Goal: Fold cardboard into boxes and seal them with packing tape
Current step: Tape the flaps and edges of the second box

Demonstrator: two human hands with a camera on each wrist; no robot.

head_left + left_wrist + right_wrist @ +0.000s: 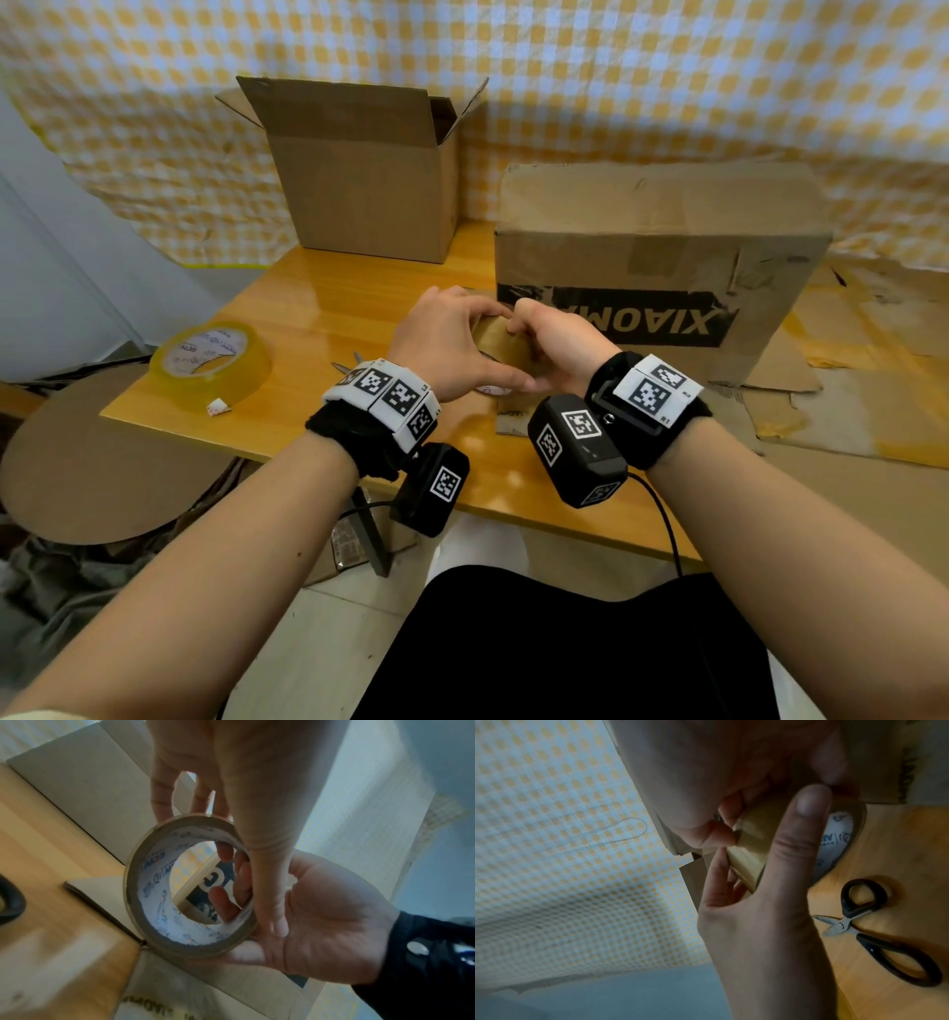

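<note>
Both hands hold the brown tape roll (190, 888) above the table (308, 308), the left hand (441, 349) gripping while the right hand (552, 342) pinches, so pick slowly for the loose end.

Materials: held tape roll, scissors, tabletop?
Tape roll: brownish glossy plastic film on a printed white core, likely paper.
Scissors: bright metal blades, black handles, probably plastic.
Tabletop: orange wood-grain surface with a glossy, reflective finish; solid or laminate unclear.
</note>
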